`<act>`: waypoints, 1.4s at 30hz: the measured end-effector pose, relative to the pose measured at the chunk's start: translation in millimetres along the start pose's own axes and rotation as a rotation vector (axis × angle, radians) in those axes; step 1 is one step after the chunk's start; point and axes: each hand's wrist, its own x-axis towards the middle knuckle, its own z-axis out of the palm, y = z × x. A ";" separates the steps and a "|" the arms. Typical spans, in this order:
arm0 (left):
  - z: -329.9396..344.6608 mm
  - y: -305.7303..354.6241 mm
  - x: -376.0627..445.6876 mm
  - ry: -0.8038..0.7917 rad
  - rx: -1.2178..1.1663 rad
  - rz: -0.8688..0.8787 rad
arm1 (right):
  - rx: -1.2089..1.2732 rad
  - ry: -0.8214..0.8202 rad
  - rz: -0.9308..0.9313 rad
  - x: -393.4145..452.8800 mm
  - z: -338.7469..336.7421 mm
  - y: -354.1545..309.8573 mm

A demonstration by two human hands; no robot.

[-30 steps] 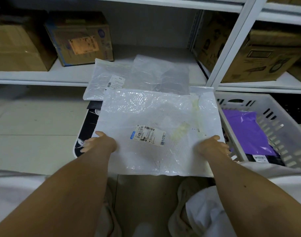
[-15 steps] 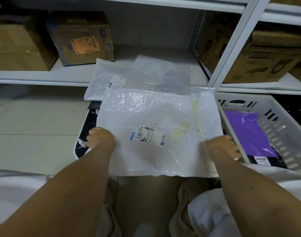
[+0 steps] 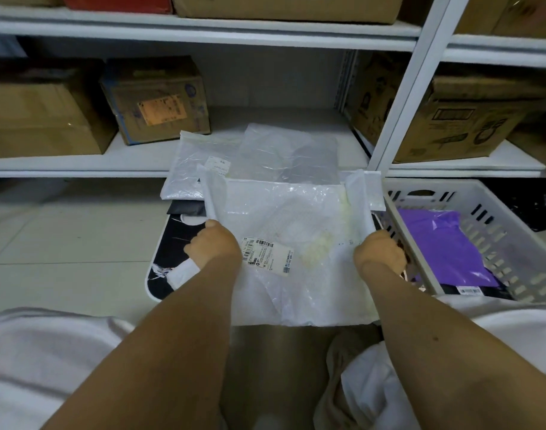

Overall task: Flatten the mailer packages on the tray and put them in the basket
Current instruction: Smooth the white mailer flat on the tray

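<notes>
A white bubble mailer (image 3: 299, 225) with a barcode label lies over the black tray (image 3: 166, 259) in front of me. My left hand (image 3: 214, 248) grips its left edge and my right hand (image 3: 380, 254) grips its right edge; both side edges are folded up. Behind it lie two more clear-white mailers (image 3: 197, 159), (image 3: 290, 153), partly on the low shelf. The white slatted basket (image 3: 513, 231) stands to the right and holds a purple mailer (image 3: 442, 243) over a dark one.
White metal shelving (image 3: 402, 97) with cardboard boxes (image 3: 157, 100), (image 3: 451, 116) stands behind the tray. Pale tiled floor (image 3: 64, 243) spreads to the left. My white clothing fills the lower corners.
Both hands have curled round the mailer's side edges and lifted them, so the sides now stand folded upward. The camera has tilted up a little.
</notes>
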 end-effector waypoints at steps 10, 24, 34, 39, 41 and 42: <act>-73.9 36.1 -2.8 0.232 -0.025 0.209 | 0.019 0.208 -0.221 10.9 -94.9 -17.3; -96.1 215.4 -59.2 0.339 0.293 0.709 | -0.011 0.268 0.113 89.4 -149.5 74.6; -54.8 354.6 -124.9 0.192 0.111 1.132 | -0.017 0.081 0.555 119.1 -102.0 204.8; -21.4 399.9 -131.8 0.070 0.078 1.279 | -0.175 -0.106 0.564 124.9 -76.5 221.0; -5.2 410.6 -126.6 0.039 0.140 1.337 | -0.263 -0.233 0.505 126.5 -69.4 224.9; 1.6 413.2 -123.1 0.035 0.193 1.355 | -0.285 -0.286 0.476 126.8 -65.9 225.1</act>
